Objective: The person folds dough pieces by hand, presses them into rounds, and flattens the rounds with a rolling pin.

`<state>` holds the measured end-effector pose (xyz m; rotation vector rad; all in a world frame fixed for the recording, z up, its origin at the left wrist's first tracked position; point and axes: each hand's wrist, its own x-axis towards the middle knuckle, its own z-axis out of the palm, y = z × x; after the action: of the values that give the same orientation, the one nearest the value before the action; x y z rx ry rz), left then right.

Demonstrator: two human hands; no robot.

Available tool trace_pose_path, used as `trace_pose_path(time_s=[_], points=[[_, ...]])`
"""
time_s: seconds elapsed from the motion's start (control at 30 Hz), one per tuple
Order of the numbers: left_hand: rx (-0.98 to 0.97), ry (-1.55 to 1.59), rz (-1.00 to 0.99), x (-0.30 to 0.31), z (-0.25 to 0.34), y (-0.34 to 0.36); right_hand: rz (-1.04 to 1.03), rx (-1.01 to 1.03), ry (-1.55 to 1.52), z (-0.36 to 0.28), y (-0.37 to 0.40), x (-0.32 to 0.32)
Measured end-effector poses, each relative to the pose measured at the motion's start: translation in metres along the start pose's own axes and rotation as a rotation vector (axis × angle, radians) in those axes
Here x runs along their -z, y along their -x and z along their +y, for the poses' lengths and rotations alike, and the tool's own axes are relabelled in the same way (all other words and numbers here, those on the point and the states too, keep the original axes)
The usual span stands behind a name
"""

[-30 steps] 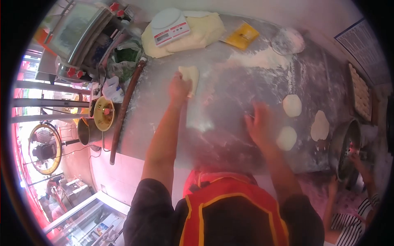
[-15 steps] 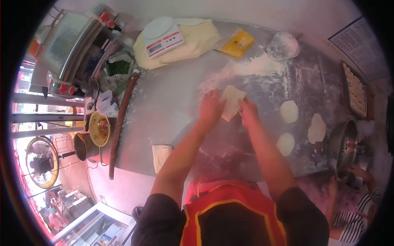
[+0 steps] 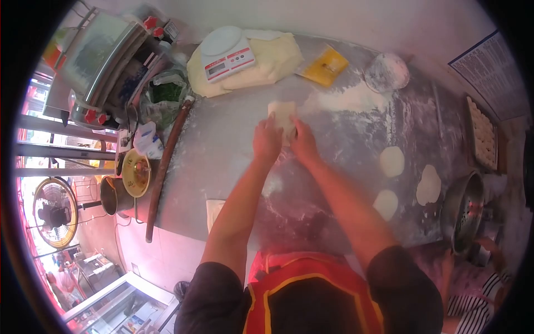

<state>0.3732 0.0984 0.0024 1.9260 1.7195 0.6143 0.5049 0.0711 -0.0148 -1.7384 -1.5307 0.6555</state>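
Observation:
A flat, roughly rectangular piece of dough is held between my two hands over the middle of the steel table. My left hand grips its left edge, thumb on top. On the opposite edge, my right hand has its fingers closed on the dough. Another folded dough piece lies near the front edge, partly hidden by my left forearm. Rolled dough rounds lie to the right of my hands. Loose flour is spread beyond them.
At the back, a white scale sits on a large dough slab, beside a yellow packet and floury bowl. A long rolling pin lies left. At right are a metal bowl, a tray and another person's striped sleeve.
Both my hands have moved left and slightly away from me with the dough, which has turned more upright in view. The other person's hands at the metal bowl have shifted slightly.

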Motion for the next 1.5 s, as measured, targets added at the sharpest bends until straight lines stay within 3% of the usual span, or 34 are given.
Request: trace_pose_path(time_s=[0.13,0.17,0.23,0.27,0.33,0.47,0.63,0.73,0.77,0.87,0.97,1.07,1.17,1.33,1.43,1.47,1.5], points=[[0.064,0.082,-0.156,-0.002,0.001,0.074,-0.151,-0.049,-0.114,0.015,0.080,0.034],[0.030,0.087,-0.108,0.000,0.004,0.103,-0.232,-0.064,-0.151,0.016,0.106,0.045],[-0.069,0.104,-0.004,0.007,0.018,0.134,-0.104,0.095,0.002,0.000,0.116,0.056],[-0.187,-0.035,-0.038,-0.001,0.013,0.135,-0.035,0.176,0.077,-0.005,0.120,0.057],[-0.428,-0.311,-0.100,-0.019,0.002,0.126,-0.123,0.297,0.157,-0.008,0.118,0.042],[-0.356,-0.285,-0.158,-0.019,0.005,0.120,-0.097,0.356,0.233,0.004,0.112,0.014],[-0.368,-0.319,-0.155,-0.019,-0.006,0.107,-0.057,0.227,0.246,0.006,0.100,0.026],[0.174,0.523,-0.211,-0.002,-0.028,0.078,-0.046,-0.023,0.080,0.017,0.081,0.052],[0.046,0.314,-0.045,0.003,-0.024,0.071,-0.046,-0.134,0.017,0.015,0.075,0.060],[0.123,0.068,-0.286,0.004,0.011,0.051,-0.234,-0.416,-0.113,-0.008,0.050,0.048],[0.248,0.221,-0.577,0.039,0.044,0.042,-0.407,-0.437,-0.161,-0.009,0.041,0.052],[-0.324,0.094,-0.185,0.029,0.013,0.083,-0.058,0.221,0.092,-0.008,0.084,0.057],[-0.619,0.005,-0.018,0.016,-0.013,0.135,-0.112,0.322,0.114,-0.007,0.135,0.047],[-0.562,-0.194,-0.070,0.006,-0.012,0.143,-0.019,0.497,0.354,-0.013,0.140,0.038],[-0.560,-0.213,-0.057,0.011,-0.008,0.134,-0.125,0.546,0.408,-0.013,0.121,0.048],[-0.549,-0.200,-0.049,0.013,-0.007,0.132,-0.175,0.419,0.341,-0.011,0.112,0.056],[-0.333,-0.001,-0.102,0.021,-0.005,0.130,-0.230,0.291,0.272,-0.018,0.099,0.069]])
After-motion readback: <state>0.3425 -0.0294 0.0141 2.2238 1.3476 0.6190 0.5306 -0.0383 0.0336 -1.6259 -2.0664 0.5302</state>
